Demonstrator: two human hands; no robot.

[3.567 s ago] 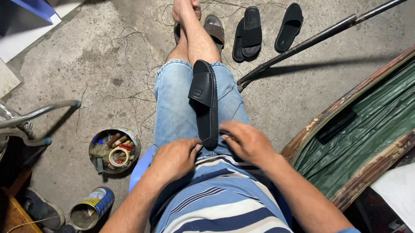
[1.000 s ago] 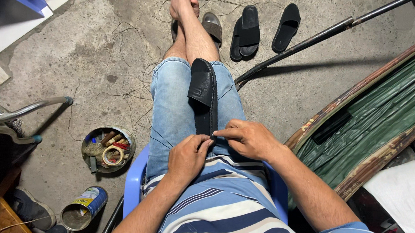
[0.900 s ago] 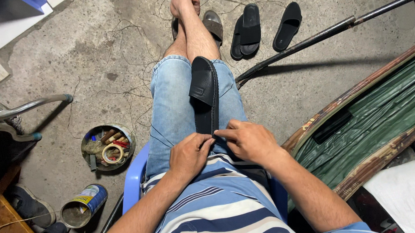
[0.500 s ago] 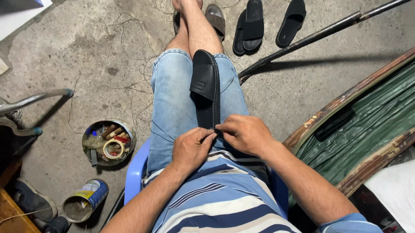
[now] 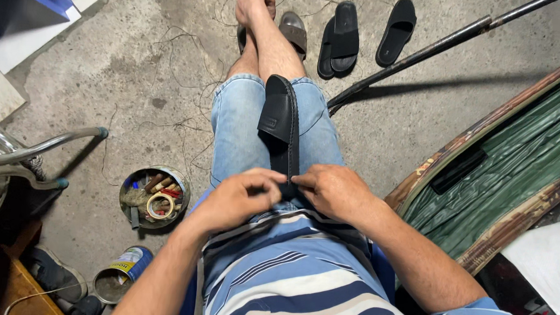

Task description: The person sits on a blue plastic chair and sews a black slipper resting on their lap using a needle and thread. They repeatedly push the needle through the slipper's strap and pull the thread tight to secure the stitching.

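A black slide sandal (image 5: 282, 123) lies lengthwise on my lap, on my denim shorts, strap end away from me. My left hand (image 5: 238, 196) pinches at the sandal's near end with thumb and forefinger closed together. My right hand (image 5: 331, 190) grips that same heel end from the right side. The fingertips of both hands meet at the sandal's edge; what lies between them is too small to tell. I sit on a blue plastic chair (image 5: 191, 294), legs crossed at the ankles.
A round tin (image 5: 154, 195) with tape and small tools sits on the concrete floor at left, an open can (image 5: 119, 275) nearer me. Black sandals (image 5: 346, 35) lie beyond my feet. A dark metal pole (image 5: 439, 48) slants at right, above a green board (image 5: 509, 165).
My hands moved from resting on my lap to meeting at the sandal's near end. The view has shifted slightly; the sandal stays on my thigh.
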